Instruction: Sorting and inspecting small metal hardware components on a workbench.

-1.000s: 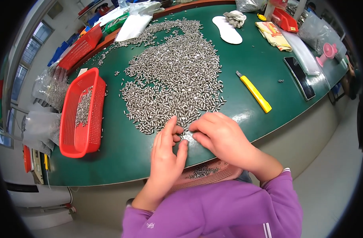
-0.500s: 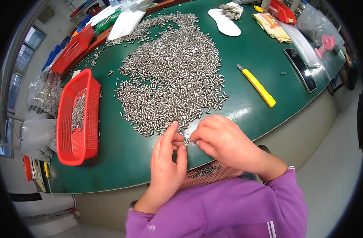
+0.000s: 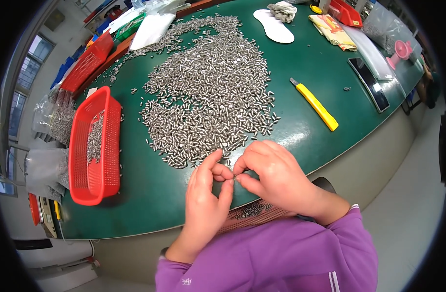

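Observation:
A wide heap of small, shiny metal pins (image 3: 211, 92) covers the middle of the green table. At its near edge my two hands meet fingertip to fingertip. My left hand (image 3: 207, 187) has its thumb and a bent finger brought together, with the index finger pointing up toward the heap. My right hand (image 3: 269, 170) pinches with thumb and index finger against the left fingertips. A tiny dark bit shows between them, too small to make out. Below my hands, a pinkish mesh basket (image 3: 237, 224) with more pins sits at the table's edge, partly hidden by my forearms.
A red plastic basket (image 3: 113, 160) with some pins stands at the left. To the right lie a yellow utility knife (image 3: 318, 108) and a phone (image 3: 369, 85). A white insole (image 3: 274, 27), folded cloth (image 3: 333, 32) and pink tape holder (image 3: 400, 53) are farther back.
My right hand has moved slightly left and its fingertips now meet those of my left hand. The pins that showed between the hands are now covered.

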### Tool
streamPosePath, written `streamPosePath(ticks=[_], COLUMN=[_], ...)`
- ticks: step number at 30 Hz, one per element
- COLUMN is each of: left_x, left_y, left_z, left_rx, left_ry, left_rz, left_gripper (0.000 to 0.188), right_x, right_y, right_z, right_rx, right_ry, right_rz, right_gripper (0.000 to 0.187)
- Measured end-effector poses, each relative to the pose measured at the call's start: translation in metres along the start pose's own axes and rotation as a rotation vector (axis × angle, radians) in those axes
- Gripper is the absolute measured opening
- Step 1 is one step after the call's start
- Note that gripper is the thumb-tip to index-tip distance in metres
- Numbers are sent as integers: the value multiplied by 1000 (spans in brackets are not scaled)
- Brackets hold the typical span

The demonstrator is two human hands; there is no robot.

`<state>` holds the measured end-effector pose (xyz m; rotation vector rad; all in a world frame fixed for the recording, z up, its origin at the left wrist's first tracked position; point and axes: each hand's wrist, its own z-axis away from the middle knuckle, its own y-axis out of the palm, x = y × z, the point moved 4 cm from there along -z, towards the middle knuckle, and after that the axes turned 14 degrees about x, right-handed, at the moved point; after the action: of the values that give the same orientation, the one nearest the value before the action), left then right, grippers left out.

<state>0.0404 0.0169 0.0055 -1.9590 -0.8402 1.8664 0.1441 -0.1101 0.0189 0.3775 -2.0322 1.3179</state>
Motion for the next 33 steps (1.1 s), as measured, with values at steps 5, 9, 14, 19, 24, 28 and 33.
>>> streamPosePath(ticks=[5,9,14,19,24,28,33], left_x=[0,1,1,4,3,3,4], left_y=[-1,-1,-1,-1,-2,-2,-3], left_z=[1,1,2,3,3,4,5], left_rx=[4,4,-2,-11,-20,-18,-29], left_ry=[-2,-11,-12,15,15,10,25], left_rz=[4,8,11,37,50,71,69], left_gripper=[60,62,65,71,72,72,70], right_x=[-1,-2,-4,-6,-4,-5,-1], right_y=[0,0,3,1,0,2,13], right_z=[1,0,-1,-3,-6,-6,-5], right_rx=[15,9,11,26,77,80,22], right_ry=[14,37,38,20,-27,-25,-17], right_rz=[-22,-32,-24,-23,-11,7,129], right_gripper=[16,17,18,18,20,19,15])
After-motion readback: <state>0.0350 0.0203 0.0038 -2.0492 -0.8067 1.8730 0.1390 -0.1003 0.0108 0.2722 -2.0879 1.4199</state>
